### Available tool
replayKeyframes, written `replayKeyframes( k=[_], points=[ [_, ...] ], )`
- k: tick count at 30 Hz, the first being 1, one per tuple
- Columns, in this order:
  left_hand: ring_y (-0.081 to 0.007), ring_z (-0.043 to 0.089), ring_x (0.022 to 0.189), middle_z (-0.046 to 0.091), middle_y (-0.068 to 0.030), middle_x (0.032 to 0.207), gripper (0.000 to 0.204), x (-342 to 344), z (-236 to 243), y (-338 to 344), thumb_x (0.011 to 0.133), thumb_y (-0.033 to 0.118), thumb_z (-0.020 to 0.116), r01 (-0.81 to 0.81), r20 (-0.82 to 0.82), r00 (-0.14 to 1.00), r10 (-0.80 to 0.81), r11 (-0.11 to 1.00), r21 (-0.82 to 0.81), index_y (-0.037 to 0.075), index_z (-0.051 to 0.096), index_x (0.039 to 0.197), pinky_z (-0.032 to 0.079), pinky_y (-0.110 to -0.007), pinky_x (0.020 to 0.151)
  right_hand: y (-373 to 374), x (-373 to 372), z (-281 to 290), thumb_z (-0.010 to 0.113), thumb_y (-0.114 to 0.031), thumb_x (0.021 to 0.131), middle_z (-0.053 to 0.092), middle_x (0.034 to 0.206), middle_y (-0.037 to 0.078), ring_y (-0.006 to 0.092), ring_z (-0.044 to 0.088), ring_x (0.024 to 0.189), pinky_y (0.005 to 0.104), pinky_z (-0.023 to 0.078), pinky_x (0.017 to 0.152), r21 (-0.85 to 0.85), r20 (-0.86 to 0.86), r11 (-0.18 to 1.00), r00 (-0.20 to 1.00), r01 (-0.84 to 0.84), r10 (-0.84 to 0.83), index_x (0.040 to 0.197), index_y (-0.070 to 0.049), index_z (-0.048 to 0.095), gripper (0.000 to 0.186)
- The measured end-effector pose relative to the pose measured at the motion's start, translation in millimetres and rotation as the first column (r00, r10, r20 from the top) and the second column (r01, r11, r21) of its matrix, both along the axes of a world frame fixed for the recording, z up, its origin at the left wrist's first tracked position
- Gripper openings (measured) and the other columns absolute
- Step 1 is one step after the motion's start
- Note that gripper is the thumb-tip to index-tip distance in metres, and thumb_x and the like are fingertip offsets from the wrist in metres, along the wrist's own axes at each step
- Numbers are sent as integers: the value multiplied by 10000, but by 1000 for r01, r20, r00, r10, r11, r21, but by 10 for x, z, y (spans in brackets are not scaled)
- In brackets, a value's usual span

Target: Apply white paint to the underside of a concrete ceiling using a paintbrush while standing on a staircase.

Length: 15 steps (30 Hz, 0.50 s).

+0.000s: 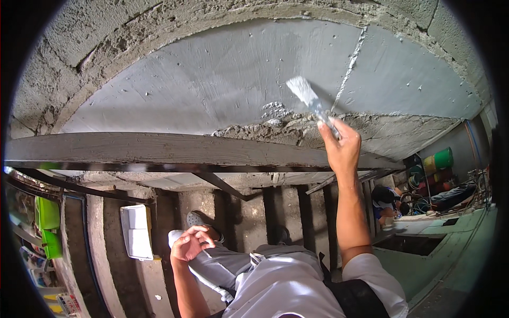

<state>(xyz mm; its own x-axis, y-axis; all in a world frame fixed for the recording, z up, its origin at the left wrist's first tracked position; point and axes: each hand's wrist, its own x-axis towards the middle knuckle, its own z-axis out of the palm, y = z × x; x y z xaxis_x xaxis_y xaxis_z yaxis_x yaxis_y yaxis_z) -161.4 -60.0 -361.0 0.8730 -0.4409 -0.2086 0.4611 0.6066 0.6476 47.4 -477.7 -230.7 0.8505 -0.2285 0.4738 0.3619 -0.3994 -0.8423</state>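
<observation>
My right hand (343, 143) grips the handle of a paint brush (302, 90) with a white-coated bristle head, held up against a grey plastered wall panel (201, 79). Rough, crumbly mortar (249, 132) borders the smooth panel, and a white seam runs down it to the right of the brush. Low at the left of my body, my left hand (193, 241) has loosely bent fingers that are apart, with nothing visible in them. To its left a white paint tray (137, 233) rests on a concrete step.
A dark metal railing (132, 151) crosses below the wall, over concrete stairs (238, 212). Green bins (46, 214) stand at the far left. At right another person (386, 204) crouches near hoses, a green drum (440, 159) and clutter, beside a dark opening (408, 244) in the green surface.
</observation>
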Motion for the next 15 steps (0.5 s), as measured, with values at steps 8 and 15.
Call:
replayKeyframes(
  k=[8,15],
  points=[
    [-366,594,1038,611,-248,1071,609,-4,15,-29,843,394,601,7,34,999,-6,1000,-25,-30,491,1267,441,-492,958,-73,37,-492,697,-202,825,601,609,103,214,576,527,369,428,523,-327,-84,938,985,117,-152,823,-53,672,152],
    [-358,596,1035,611,-249,1076,618,-48,6,18,848,411,596,-7,31,999,9,999,-43,-35,490,1263,440,-508,959,77,12,120,693,-141,875,627,759,9,72,513,670,237,404,569,43,-38,997,998,-58,60,987,77,666,247]
  ],
)
